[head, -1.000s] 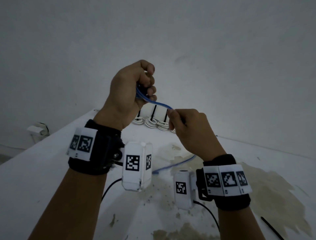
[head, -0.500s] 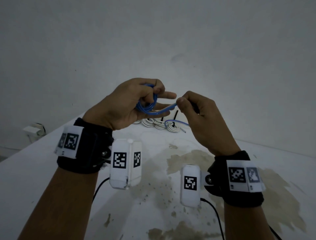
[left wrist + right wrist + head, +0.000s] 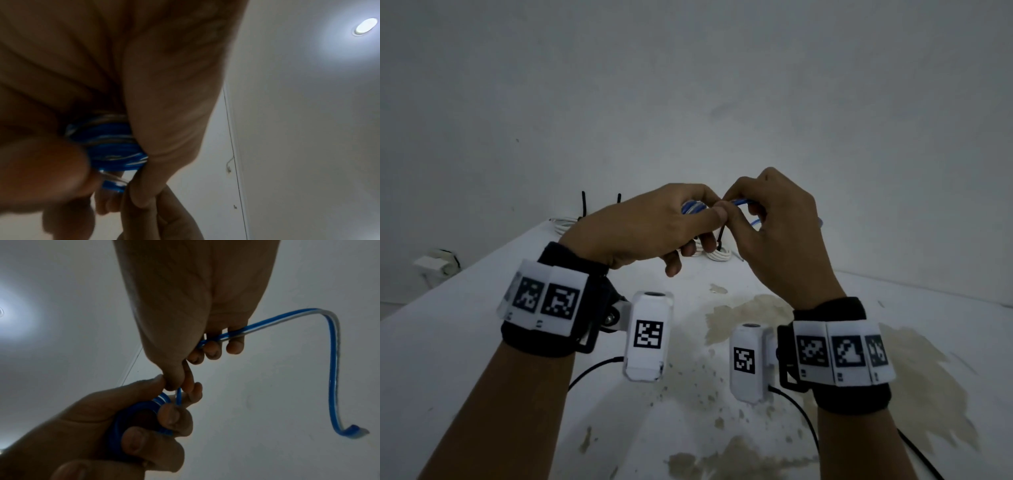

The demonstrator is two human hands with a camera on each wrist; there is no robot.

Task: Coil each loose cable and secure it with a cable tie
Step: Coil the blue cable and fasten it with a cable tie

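A blue-and-white cable [image 3: 693,207] [image 3: 111,142] is wound into a small coil [image 3: 131,417] in my left hand [image 3: 654,229] [image 3: 115,431], whose fingers curl round it above the table. My right hand [image 3: 774,226] [image 3: 195,321] meets the left at the coil and pinches the cable between thumb and fingers. Its loose tail [image 3: 333,369] runs out past the right fingers, bends down and hangs free. A black cable tie [image 3: 720,236] shows just below the touching thumbs.
Coiled white cables [image 3: 719,255] with black ties lie at the far edge of the white, stained table [image 3: 465,342]. Two more black ties [image 3: 583,204] stick up at the back left. A white object [image 3: 434,263] sits off the table's left edge. Black wrist leads trail below.
Both hands dropped lower and came together until the thumbs touch. The cable span between them has shortened, and the coil in my left hand has gained turns.
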